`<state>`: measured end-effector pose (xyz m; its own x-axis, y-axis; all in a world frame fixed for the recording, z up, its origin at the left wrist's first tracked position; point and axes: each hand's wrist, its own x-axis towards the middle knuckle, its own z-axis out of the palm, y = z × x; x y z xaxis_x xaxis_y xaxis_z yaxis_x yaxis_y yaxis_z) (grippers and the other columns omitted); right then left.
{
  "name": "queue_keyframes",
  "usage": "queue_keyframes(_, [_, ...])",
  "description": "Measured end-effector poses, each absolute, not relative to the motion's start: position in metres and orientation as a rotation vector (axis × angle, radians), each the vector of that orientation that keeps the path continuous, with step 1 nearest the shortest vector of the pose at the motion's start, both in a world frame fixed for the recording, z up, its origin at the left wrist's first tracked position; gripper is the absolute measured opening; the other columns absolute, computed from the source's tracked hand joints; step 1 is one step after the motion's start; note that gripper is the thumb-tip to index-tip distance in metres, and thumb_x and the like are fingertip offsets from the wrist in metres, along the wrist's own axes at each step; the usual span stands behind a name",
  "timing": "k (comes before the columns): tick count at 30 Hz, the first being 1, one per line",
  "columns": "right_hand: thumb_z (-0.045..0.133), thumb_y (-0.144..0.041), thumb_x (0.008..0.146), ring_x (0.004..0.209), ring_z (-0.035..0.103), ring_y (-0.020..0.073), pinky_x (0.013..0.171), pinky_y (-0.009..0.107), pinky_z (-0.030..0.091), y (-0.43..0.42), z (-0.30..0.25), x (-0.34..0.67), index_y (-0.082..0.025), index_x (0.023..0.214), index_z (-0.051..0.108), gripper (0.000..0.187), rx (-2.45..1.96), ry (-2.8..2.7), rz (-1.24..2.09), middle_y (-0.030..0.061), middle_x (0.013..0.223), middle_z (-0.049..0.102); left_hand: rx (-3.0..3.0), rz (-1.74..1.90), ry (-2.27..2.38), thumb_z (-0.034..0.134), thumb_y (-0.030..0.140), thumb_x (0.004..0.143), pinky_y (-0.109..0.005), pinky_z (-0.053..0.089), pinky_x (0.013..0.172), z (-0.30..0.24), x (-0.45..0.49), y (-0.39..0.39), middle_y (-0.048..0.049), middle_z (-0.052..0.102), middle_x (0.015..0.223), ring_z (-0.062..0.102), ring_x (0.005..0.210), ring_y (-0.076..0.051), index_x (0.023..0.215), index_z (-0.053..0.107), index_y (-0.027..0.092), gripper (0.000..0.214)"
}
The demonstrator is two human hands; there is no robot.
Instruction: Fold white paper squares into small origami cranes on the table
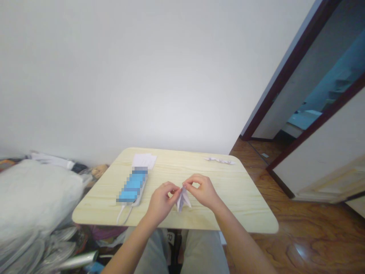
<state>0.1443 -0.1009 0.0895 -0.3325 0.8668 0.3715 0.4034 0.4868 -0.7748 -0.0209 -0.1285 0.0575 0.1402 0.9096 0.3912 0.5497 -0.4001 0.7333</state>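
A small folded piece of white paper hangs between my two hands, above the near middle of the wooden table. Its lower end splits into pointed flaps that spread apart. My left hand pinches its upper left side between thumb and fingertips. At the top right, my right hand grips it with thumb and index finger. The fingertips of both hands nearly meet at the paper's peak. Finer folds are too small to make out.
To the left lies a phone with a white cable. Behind it are sheets of white paper. Several small folded paper pieces form a row at the back right. A white wall borders the table's far edge.
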Motion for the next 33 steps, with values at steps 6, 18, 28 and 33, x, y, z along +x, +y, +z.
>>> queue_keyframes(6, [0.056, -0.028, 0.076, 0.067, 0.057, 0.0133, 0.064, 0.025, 0.044, -0.085, 0.071, 0.144, -0.016, 0.071, 0.062, 0.014, -1.027, -1.773, 1.049, 0.0016, 0.069, 0.063, 1.928, 1.185, 1.338, 0.046, 0.029, 0.083, -0.026, 0.047, 0.065, 0.054, -0.028, -0.129, -0.0056, 0.066, 0.085, 0.059, 0.078, -0.016, 0.088, 0.064, 0.020, 0.020])
queue_keyframes(18, [0.058, -0.035, 0.074, 0.064, 0.053, 0.0109, 0.064, 0.024, 0.042, -0.077, 0.066, 0.142, -0.015, 0.070, 0.058, 0.020, -0.931, -1.721, 1.246, -0.0007, 0.067, 0.057, 2.115, 1.197, 1.124, 0.058, 0.029, 0.078, -0.035, 0.046, 0.083, 0.049, -0.036, -0.128, -0.0071, 0.064, 0.095, 0.057, 0.092, -0.019, 0.088, 0.066, 0.023, 0.015])
queue_keyframes(28, [0.049, -0.043, 0.081, 0.073, 0.060, 0.0139, 0.072, 0.031, 0.047, -0.081, 0.056, 0.157, -0.016, 0.096, 0.059, 0.032, -0.974, -1.490, 1.417, 0.0070, 0.087, 0.064, 1.992, 1.311, 1.307, 0.052, 0.028, 0.080, -0.028, 0.049, 0.067, 0.050, -0.036, -0.130, -0.0052, 0.067, 0.079, 0.060, 0.074, -0.016, 0.078, 0.062, 0.019, 0.013])
queue_keyframes(33, [0.069, -0.027, 0.065, 0.087, 0.061, 0.0170, 0.080, 0.033, 0.045, -0.097, 0.044, 0.156, -0.020, 0.103, 0.055, 0.041, -0.830, -1.523, 1.632, 0.0051, 0.095, 0.064, 1.809, 1.339, 1.349, 0.054, 0.028, 0.078, -0.025, 0.050, 0.064, 0.046, -0.035, -0.127, -0.0034, 0.068, 0.077, 0.062, 0.070, -0.015, 0.076, 0.064, 0.019, 0.013])
